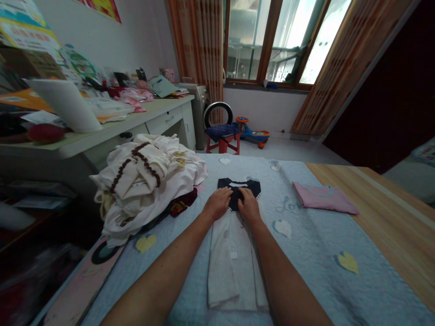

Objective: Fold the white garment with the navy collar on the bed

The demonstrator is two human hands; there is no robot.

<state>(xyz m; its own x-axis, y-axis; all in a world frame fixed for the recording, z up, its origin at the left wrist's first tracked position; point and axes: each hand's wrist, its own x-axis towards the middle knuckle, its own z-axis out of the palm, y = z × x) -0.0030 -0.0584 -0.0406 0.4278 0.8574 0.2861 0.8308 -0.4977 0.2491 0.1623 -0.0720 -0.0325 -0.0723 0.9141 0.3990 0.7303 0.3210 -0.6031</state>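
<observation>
A pale grey garment with a dark navy yoke (234,262) lies lengthwise in front of me, its sides folded inward and its neckline pointing away. My left hand (219,203) rests on the left of the navy part, fingers stretched out flat. On the right of the same part lies my right hand (249,206), its fingers slightly bent and apart from the thumb. Both hands touch the cloth without gripping it. A small white tag shows on the lower part of the garment.
A heap of white clothes (152,176) with brown trim is at the left. To the right lies a folded pink garment (326,198). Blue quilted bedding (299,262) covers part of a wooden surface (384,208). Beyond stand a cluttered desk (136,120) and a red stool (222,145).
</observation>
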